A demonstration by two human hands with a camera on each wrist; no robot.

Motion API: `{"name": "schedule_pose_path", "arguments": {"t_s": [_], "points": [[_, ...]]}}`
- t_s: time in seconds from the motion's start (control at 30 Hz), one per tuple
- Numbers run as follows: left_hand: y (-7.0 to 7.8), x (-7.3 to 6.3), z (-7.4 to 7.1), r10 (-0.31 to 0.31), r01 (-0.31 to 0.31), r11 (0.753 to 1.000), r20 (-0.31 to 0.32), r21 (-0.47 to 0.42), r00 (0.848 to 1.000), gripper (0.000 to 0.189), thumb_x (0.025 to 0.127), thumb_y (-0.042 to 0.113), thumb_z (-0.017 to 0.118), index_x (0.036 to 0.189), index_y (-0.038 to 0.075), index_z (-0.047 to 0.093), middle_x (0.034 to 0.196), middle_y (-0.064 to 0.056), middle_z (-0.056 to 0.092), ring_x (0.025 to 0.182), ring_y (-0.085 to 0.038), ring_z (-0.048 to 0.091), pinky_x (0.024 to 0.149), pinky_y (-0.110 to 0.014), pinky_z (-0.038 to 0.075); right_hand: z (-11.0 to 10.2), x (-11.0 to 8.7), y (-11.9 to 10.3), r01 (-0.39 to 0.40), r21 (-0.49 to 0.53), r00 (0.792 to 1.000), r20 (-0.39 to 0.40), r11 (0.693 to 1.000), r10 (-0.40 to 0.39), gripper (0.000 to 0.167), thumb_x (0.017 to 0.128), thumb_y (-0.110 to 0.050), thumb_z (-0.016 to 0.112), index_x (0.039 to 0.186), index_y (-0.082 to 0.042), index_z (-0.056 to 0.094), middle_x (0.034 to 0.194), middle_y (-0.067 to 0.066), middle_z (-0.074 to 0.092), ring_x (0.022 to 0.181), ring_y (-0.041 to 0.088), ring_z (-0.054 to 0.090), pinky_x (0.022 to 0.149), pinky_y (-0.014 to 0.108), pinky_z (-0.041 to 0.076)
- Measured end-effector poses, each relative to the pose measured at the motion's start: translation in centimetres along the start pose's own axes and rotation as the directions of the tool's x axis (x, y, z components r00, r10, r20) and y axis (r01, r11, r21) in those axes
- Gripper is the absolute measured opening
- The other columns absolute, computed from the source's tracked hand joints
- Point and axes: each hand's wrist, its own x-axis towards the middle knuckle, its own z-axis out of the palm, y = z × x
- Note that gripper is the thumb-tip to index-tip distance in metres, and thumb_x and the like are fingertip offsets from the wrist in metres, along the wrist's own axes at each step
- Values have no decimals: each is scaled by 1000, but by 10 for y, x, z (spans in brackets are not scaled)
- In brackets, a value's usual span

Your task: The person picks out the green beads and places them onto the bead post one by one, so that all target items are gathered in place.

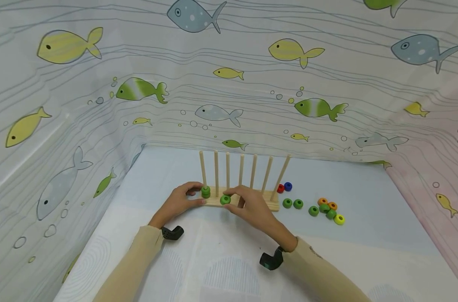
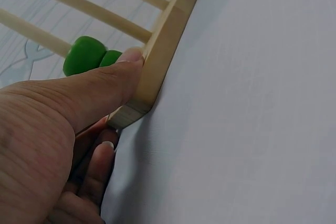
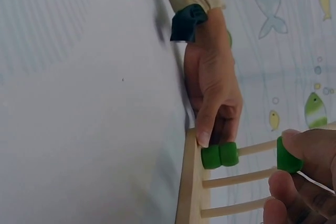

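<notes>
A wooden peg stand (image 1: 274,206) with a row of several upright pegs is on the table. Two green beads (image 1: 205,192) are stacked at the foot of its leftmost peg. My left hand (image 1: 179,201) grips the stand's left end, the thumb (image 2: 118,77) lying along the base beside the stacked beads. Between thumb and fingers, my right hand (image 1: 254,206) pinches another green bead (image 3: 287,157). In the head view this bead overlaps the front of the stand; the right wrist view shows it out near the upper part of the pegs.
Right of the stand lie loose beads: a red one (image 1: 280,188), a blue one (image 1: 288,186), several green ones (image 1: 298,204), two orange ones (image 1: 322,202) and a yellow one (image 1: 339,219). Fish-patterned sheeting (image 1: 217,96) rises behind the table and at both sides.
</notes>
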Motion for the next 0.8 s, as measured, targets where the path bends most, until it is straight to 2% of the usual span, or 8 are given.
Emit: {"name": "schedule_pose_path", "arguments": {"t_s": [0.47,0.8], "points": [[-3,-2,0,9,-9,1000,-2,-4,1000,65,86,41,85,141,18,60,139,-5,61,123,-28,58,106,-49,47,5,13,-12,15,15,1000,21,1000,-15,33,90,-21,83,121,-11,74,112,-3,72,63,5,53,55,24,49],[-2,-1,0,7,-7,1000,-7,3,1000,61,86,41,85,139,20,61,138,-2,62,122,-26,58,106,-48,47,-1,26,-27,68,46,998,-12,997,-67,34,90,-19,83,122,-11,74,114,0,72,62,5,56,53,23,50]]}}
